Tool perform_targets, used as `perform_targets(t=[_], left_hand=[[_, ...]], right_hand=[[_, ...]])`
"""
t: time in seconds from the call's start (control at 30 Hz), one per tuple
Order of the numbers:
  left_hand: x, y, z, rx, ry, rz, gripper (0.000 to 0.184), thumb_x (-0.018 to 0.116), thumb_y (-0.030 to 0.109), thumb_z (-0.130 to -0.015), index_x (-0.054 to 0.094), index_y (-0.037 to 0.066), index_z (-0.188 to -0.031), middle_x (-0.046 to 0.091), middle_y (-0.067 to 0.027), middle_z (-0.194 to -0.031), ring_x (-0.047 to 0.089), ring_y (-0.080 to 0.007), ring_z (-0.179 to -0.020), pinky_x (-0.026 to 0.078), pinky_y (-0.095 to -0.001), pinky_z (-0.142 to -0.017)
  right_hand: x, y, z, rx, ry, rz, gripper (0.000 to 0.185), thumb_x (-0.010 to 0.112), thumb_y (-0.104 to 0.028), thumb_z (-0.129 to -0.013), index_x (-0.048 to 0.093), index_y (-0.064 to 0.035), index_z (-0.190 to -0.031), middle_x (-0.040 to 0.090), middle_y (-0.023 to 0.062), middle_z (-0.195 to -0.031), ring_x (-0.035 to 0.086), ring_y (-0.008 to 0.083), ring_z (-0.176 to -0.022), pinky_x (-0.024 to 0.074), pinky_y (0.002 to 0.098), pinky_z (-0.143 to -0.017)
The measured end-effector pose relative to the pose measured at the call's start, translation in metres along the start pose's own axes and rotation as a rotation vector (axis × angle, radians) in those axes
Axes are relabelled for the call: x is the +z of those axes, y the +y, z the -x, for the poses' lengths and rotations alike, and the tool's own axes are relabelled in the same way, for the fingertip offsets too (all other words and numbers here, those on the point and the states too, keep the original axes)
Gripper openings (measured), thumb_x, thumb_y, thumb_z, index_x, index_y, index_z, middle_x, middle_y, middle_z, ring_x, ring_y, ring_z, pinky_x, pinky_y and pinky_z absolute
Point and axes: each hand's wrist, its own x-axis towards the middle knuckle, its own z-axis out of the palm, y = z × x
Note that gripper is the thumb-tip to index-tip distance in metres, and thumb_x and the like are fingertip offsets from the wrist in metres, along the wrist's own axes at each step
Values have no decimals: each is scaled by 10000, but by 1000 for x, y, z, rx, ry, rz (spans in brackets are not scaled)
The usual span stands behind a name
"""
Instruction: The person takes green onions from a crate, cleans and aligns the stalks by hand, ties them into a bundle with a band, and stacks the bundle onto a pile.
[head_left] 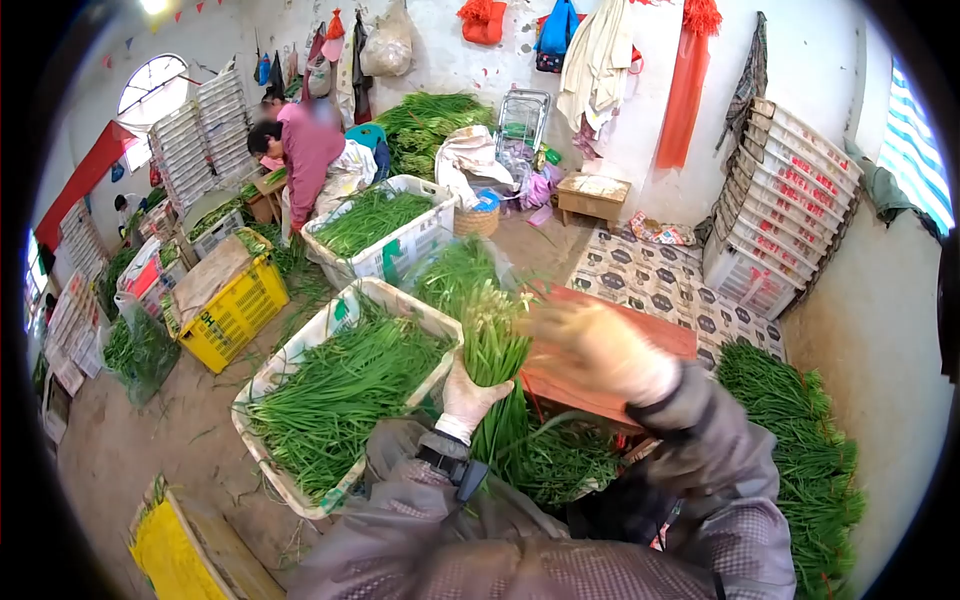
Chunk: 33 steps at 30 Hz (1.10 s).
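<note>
My left hand [470,395], in a pale glove, is wrapped around a bunch of garlic chives [497,345]. The bunch stands upright, pale stem ends on top and green leaves hanging below the fist. Just right of the stem ends is my right hand [600,345], also gloved, raised over a reddish wooden table [660,330]. Motion smears its fingers, so their position is unclear. More loose chives fill a white plastic crate [265,455] to the left of my left hand. Behind the bunch, other chives [455,275] lie at a clear plastic bag.
Tied chive bundles [790,450] are piled along the right wall. Stacked white crates [780,210] stand behind them. A second filled crate [400,245], a yellow crate [235,310] and a bending co-worker [315,155] are at the left. A small wooden stool [592,200] stands farther back.
</note>
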Motion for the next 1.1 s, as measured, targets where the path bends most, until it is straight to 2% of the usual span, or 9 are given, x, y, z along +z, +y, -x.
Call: perform_targets(t=[0.1,0.17,0.23,0.43,0.57,0.67,0.87,1.0,1.1], left_hand=[[9,1,4,-210,25,440,701,801,157,-726,436,50,-1315,538,-126,-1326,556,-236,-1179,457,-363,-998],[14,18,4,-40,-50,-276,715,812,203,-701,457,57,-1304,606,-122,-1254,605,-240,-1105,466,-354,-974],[8,6,4,3,8,-371,722,806,142,-695,439,39,-1308,636,-99,-1180,615,-229,-1082,468,-354,-968],[25,44,9,-103,-69,-150,681,771,76,-737,396,65,-1305,533,-114,-1314,555,-248,-1183,451,-392,-1017],[19,30,7,32,-156,-169,683,771,51,-735,391,50,-1303,516,-118,-1330,533,-240,-1213,449,-390,-1023],[20,35,7,61,-118,-167,772,809,51,-695,374,32,-1333,543,-122,-1299,548,-240,-1193,462,-372,-1006],[20,35,-20,-36,-41,-136,748,799,-19,-654,479,18,-1330,595,-117,-1225,594,-231,-1085,489,-376,-952],[56,91,-47,-61,-222,257,653,706,69,-748,466,15,-1352,574,-126,-1254,597,-258,-1081,499,-397,-949],[101,135,-62,8,-400,197,700,716,191,-763,429,-11,-1369,567,-136,-1242,583,-266,-1096,478,-404,-977]], right_hand=[[60,-1,-21,-484,215,128,397,594,-360,-878,616,-145,-1210,619,86,-1236,581,323,-1131,468,464,-955],[60,53,-27,-137,142,140,346,569,-395,-893,661,-162,-1132,636,78,-1202,617,281,-1062,514,460,-857],[11,68,-43,476,-560,462,344,573,-362,-892,645,-176,-1173,645,83,-1170,630,272,-1020,532,460,-789],[29,66,-40,-149,385,-113,284,549,-339,-929,669,-161,-1115,645,110,-1167,639,293,-997,527,447,-805],[41,144,-8,608,-561,290,375,505,-383,-954,642,-111,-1173,674,205,-1038,644,368,-969,504,465,-849],[53,179,36,554,-58,-94,450,527,-433,-942,610,-128,-1263,668,224,-1076,640,375,-1009,492,459,-890],[57,54,48,317,-283,-719,970,799,-491,-717,354,-45,-1455,502,214,-1385,505,317,-1253,400,412,-1049],[98,13,51,287,484,-726,1352,875,-358,-590,-31,-19,-1534,286,305,-1504,384,391,-1355,328,395,-1111],[67,0,61,468,676,-928,1232,842,-357,-652,53,-28,-1540,366,228,-1479,395,301,-1361,326,392,-1111]])
